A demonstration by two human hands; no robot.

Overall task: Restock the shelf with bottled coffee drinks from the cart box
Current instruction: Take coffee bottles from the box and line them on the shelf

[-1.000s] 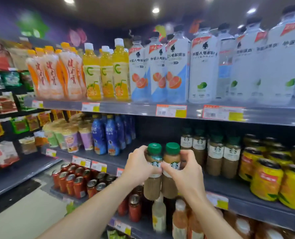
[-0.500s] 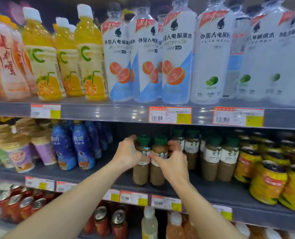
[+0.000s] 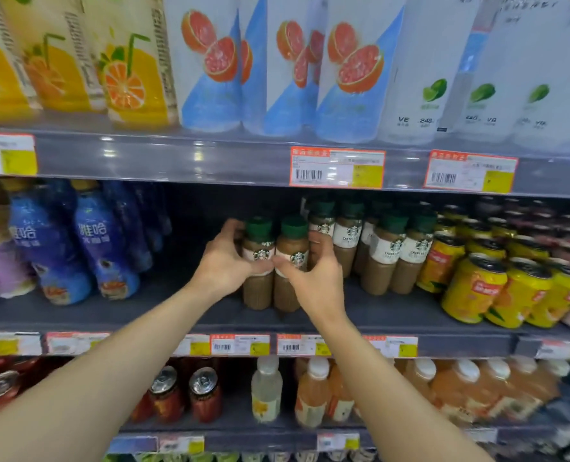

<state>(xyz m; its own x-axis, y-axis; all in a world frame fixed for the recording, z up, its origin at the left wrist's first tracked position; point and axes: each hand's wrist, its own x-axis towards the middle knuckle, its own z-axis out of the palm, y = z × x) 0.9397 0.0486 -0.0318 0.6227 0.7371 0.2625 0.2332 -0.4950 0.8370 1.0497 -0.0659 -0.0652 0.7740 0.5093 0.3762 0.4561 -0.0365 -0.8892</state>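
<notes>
Two coffee bottles going onto the middle shelf (image 3: 393, 315) together.

Left hand (image 3: 225, 265) grips the left bottle (image 3: 258, 278), right hand (image 3: 316, 278) grips the right bottle (image 3: 288, 288); both stand just left of the stocked coffee row (image 3: 383, 248). Best to keep them upright, slide them back level, labels forward, and close the gap to that row before letting go.

Both arms outstretched; left hand (image 3: 225, 261) and right hand (image 3: 313, 278) cupped, thumbs touching.

"雅哈" on blue bottles (image 3: 102, 241)
</notes>
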